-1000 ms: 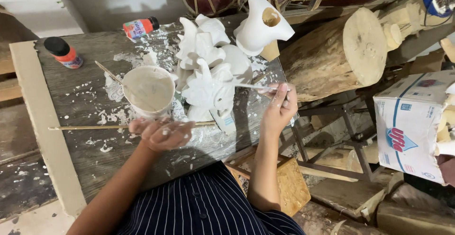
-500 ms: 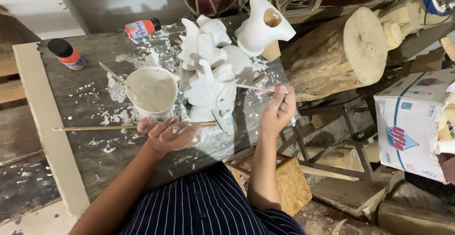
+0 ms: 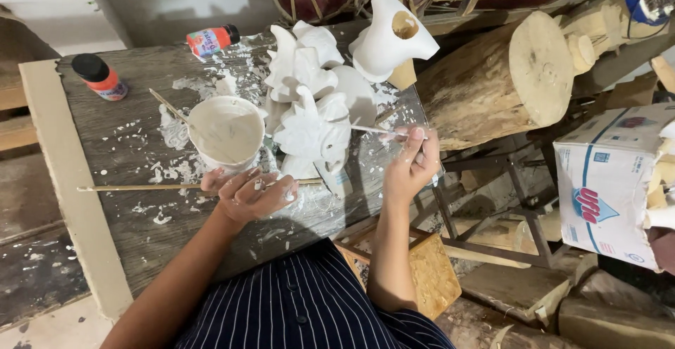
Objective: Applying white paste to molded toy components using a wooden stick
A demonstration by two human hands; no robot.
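A white-painted carved figure [image 3: 313,134] stands on a dark, paint-spattered wooden table [image 3: 126,145]. My right hand [image 3: 411,162] grips a thin brush [image 3: 373,130] whose tip touches the figure's right side. My left hand [image 3: 249,193], smeared with white, rests on the table just below a white cup of paint [image 3: 226,132], fingers curled over a long thin stick [image 3: 140,187]. A second stick [image 3: 166,103] leans in the cup. More white carved pieces [image 3: 306,64] sit behind the figure, and a white vase-like piece [image 3: 394,36] stands at the table's far right.
Two orange paint bottles with black caps, one upright [image 3: 102,77] and one lying [image 3: 212,39], sit at the table's far side. A thick log [image 3: 506,81] lies right of the table. A cardboard box [image 3: 608,183] stands at far right, wood scraps on the floor below.
My left hand has slid slightly right and nearer the cup's base. My right hand keeps the brush against the figure with little movement.
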